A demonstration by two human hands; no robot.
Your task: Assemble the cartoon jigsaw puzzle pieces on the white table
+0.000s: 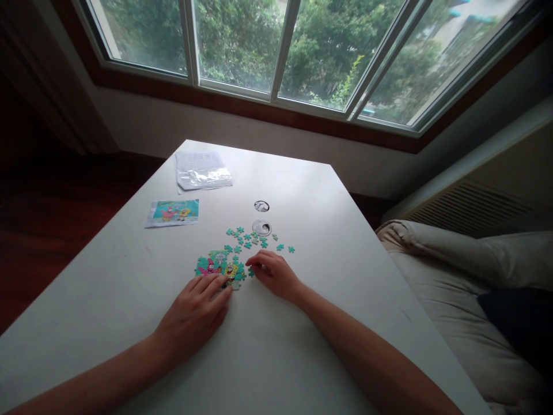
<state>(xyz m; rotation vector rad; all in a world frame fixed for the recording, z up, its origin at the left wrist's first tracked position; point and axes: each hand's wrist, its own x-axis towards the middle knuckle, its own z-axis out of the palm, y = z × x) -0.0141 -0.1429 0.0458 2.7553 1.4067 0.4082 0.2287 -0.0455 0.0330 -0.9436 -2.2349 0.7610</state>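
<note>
A partly joined jigsaw puzzle (219,259) with cartoon figures in pink, yellow and teal lies flat on the white table. My left hand (199,301) rests on its lower edge, fingers stretched out and lying flat, hiding some of the picture. Just right of the puzzle, my right hand (273,273) has its fingers curled together. A teal puzzle piece (251,272) shows at its fingertips; the thumb's grip is partly hidden. Several loose teal puzzle pieces (247,245) are scattered beyond both hands.
A printed reference picture (176,212) lies left of the pieces. Behind it are papers with a clear plastic bag (204,173). Two round inserts (261,227) are set in the white table (129,300). A beige padded seat (427,276) stands at the right, and a window (242,52) is ahead.
</note>
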